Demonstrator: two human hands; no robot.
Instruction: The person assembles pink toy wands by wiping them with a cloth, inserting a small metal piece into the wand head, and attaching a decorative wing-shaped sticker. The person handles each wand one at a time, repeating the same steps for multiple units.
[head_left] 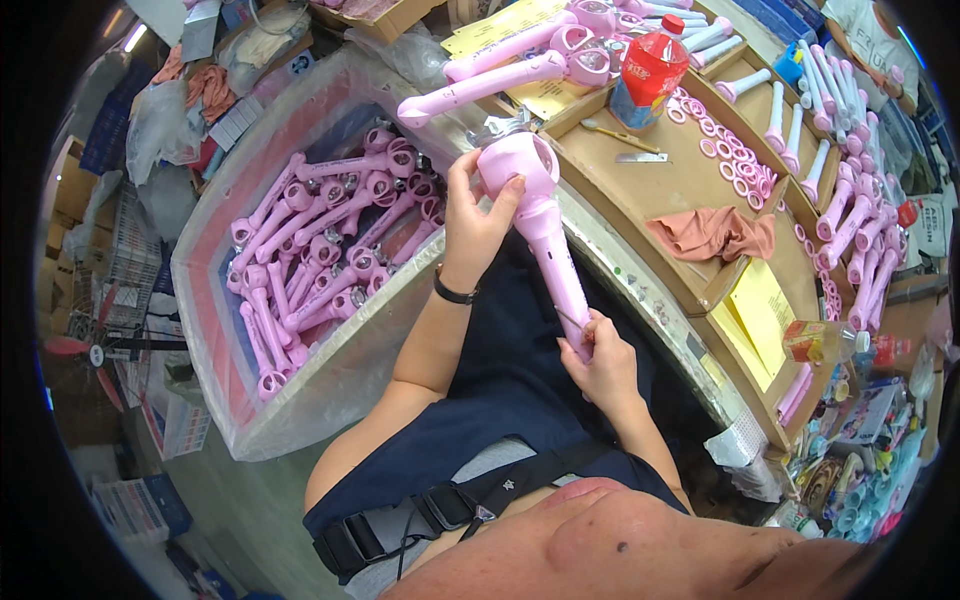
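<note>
Centrally, a pink handheld device (545,225) is being gripped at both ends, seemingly for steadiness: its round head is being clasped by the left hand (478,215), its handle tip pinched by the right hand (600,355), above the bin of pink parts (320,250).

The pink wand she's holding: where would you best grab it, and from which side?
Probably as shown: the pink wand slants from its round head down to a slim handle. The left hand cups the bulky head from the left; the right hand pinches the handle's end from below. The handle seems the easiest grip.
</note>
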